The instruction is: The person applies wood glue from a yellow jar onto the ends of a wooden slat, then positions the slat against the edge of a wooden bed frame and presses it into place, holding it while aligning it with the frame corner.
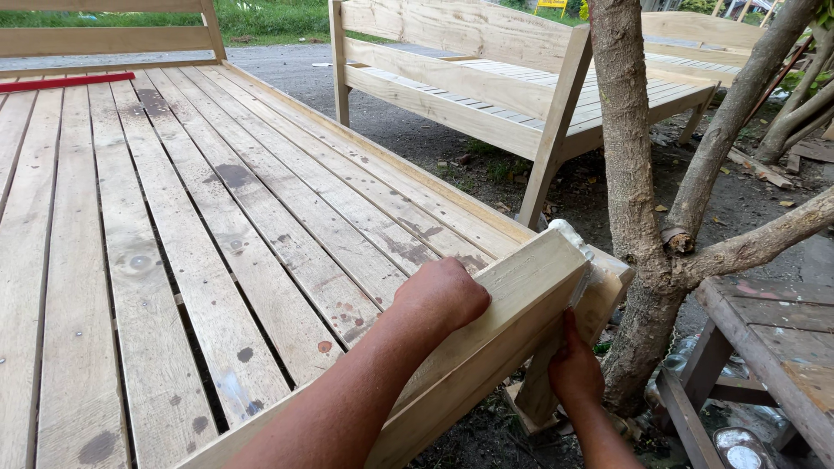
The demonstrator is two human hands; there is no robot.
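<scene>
I am pressing my left hand [443, 295] flat on the pale unfinished wooden rail [521, 287] at the corner of the slatted plank bed frame [217, 234]. My right hand [573, 369], below it, is keeping a closed grip on a thin metal putty scraper [579, 282] against the rail's end, beside the tree trunk [630, 174].

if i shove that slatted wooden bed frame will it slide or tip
The bed frame is probably heavy and stiff: thick rails and many solid slats. It looks unlikely to tip, being wide and low. The left hand resting on its corner rail shows no visible flex.
</scene>
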